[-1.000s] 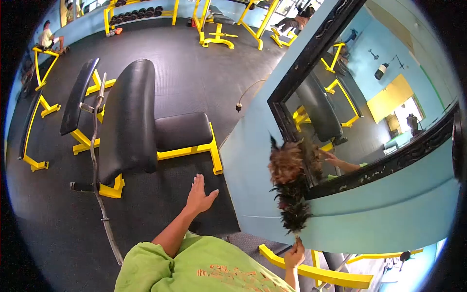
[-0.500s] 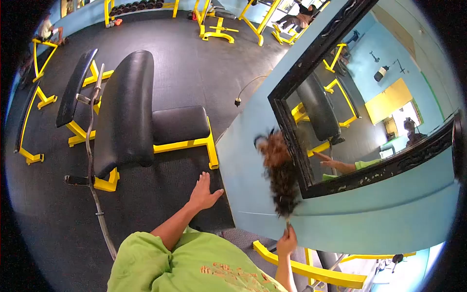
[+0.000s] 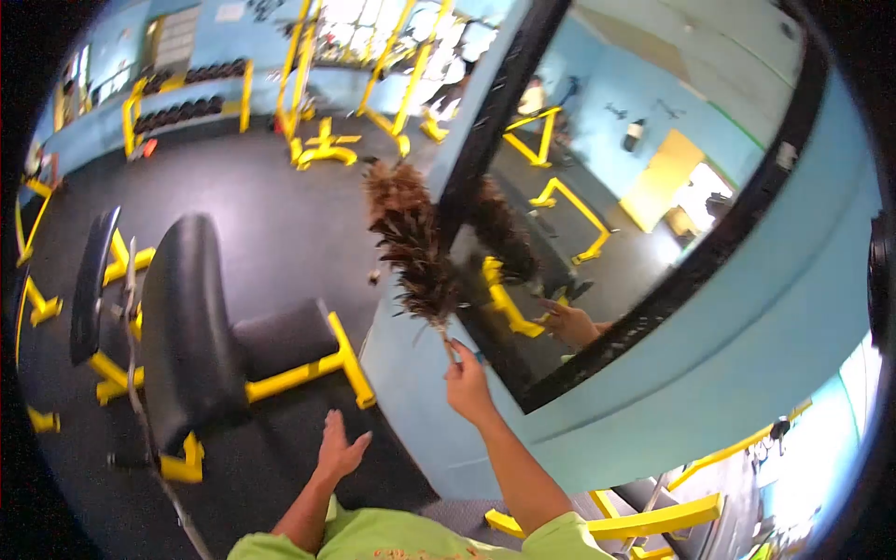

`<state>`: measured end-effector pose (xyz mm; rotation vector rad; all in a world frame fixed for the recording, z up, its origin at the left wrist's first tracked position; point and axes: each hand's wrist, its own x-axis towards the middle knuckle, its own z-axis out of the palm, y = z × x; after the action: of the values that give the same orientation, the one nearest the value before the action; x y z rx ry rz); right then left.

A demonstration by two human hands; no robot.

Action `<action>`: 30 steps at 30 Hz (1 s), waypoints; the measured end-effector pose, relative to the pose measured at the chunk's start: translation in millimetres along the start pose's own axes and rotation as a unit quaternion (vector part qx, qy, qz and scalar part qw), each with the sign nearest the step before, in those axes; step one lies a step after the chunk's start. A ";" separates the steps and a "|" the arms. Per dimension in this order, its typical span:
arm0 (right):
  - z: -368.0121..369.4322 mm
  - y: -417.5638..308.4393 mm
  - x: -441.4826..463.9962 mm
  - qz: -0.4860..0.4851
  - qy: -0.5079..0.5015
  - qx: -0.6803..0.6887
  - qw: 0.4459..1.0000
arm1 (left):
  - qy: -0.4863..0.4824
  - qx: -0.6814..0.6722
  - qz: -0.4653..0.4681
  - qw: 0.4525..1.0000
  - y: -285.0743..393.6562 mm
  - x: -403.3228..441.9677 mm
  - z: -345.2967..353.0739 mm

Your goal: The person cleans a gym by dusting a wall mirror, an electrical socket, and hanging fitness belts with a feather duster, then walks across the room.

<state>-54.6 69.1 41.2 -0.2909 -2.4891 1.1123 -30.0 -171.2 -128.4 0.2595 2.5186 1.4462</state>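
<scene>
My right hand (image 3: 469, 385) is closed around the handle of a feather duster (image 3: 415, 247), held upright. Its brown and black feathers lie against or just in front of the left side of the mirror's dark frame (image 3: 493, 121); I cannot tell if they touch. The mirror glass (image 3: 597, 177) shows the duster and a hand reflected. My left hand (image 3: 342, 448) hangs in the air with thumb and fingers apart, holding nothing, near the yellow leg of a padded bench (image 3: 191, 327).
The mirror hangs on a light blue wall (image 3: 653, 401). A curled bar (image 3: 135, 373) rests by the bench at left. Yellow machine frames (image 3: 644, 518) stand at lower right. Racks of dumbbells (image 3: 187, 110) and a person (image 3: 453, 93) are at the back.
My right hand has raised the duster from beside the mirror's lower left corner to higher along its left side. The view has tilted up, and my left hand stays open.
</scene>
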 end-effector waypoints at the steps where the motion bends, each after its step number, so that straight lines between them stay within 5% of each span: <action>1: 4.5 -3.0 12.4 -0.066 0.049 -0.017 0.997 | 0.005 -0.010 -0.005 1.000 2.0 1.7 -3.7; 2: 4.8 -18.8 24.6 -0.026 0.076 0.008 0.997 | 0.005 -0.018 -0.008 1.000 6.0 1.6 -7.0; 3: 18.4 -13.1 42.8 -0.102 0.176 -0.029 0.979 | 0.006 -0.034 0.000 0.999 6.9 2.2 -6.9; 5: 27.0 -33.4 50.3 -0.179 0.192 -0.002 0.965 | 0.000 -0.055 0.016 0.998 8.4 6.1 -4.1; 6: 22.8 -51.4 38.5 -0.123 0.105 0.057 0.985 | -0.004 -0.062 0.021 0.998 4.9 13.4 2.0; 8: -5.3 -90.1 7.5 -0.074 -0.010 0.019 0.997 | -0.023 -0.002 0.126 0.992 -3.0 34.5 18.1; 11: -47.0 -110.2 -20.5 -0.136 0.044 0.010 0.990 | 0.024 0.133 0.282 0.950 -41.3 61.5 38.0; 12: -68.9 -118.1 -28.4 -0.171 0.096 0.016 0.980 | 0.050 0.171 0.319 0.931 -110.6 83.6 72.6; 13: -92.9 -125.8 -33.7 -0.208 0.144 0.021 0.967 | 0.061 0.168 0.330 0.927 -41.7 63.1 40.3; 15: -155.7 -151.3 -26.8 -0.293 0.275 -0.012 0.916 | -0.148 -0.049 0.128 0.980 27.4 40.9 16.7; 20: -329.3 -235.9 -7.4 -0.338 0.482 -0.042 0.807 | -0.124 -0.021 0.202 0.971 97.7 32.5 31.3; 23: -398.0 -271.8 7.4 -0.321 0.541 -0.106 0.770 | -0.219 -0.156 0.011 0.963 138.1 20.2 27.1; 25: -406.3 -282.1 -0.3 -0.277 0.521 -0.076 0.804 | -0.277 -0.241 -0.122 0.922 142.8 11.7 25.2; 26: -407.3 -282.7 -4.2 -0.232 0.501 -0.045 0.833 | -0.275 -0.240 -0.127 0.922 116.5 24.5 39.4; 28: -390.2 -252.8 -12.9 -0.232 0.475 -0.036 0.848 | -0.126 0.004 0.148 0.981 43.5 56.0 78.1; 30: -351.0 -203.7 -32.6 -0.235 0.437 -0.021 0.868 | -0.134 0.014 0.160 0.978 78.2 28.2 52.1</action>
<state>122.2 156.8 397.2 -0.1334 -1.6292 0.5319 -39.2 -81.7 -89.2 0.8383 2.3541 1.3719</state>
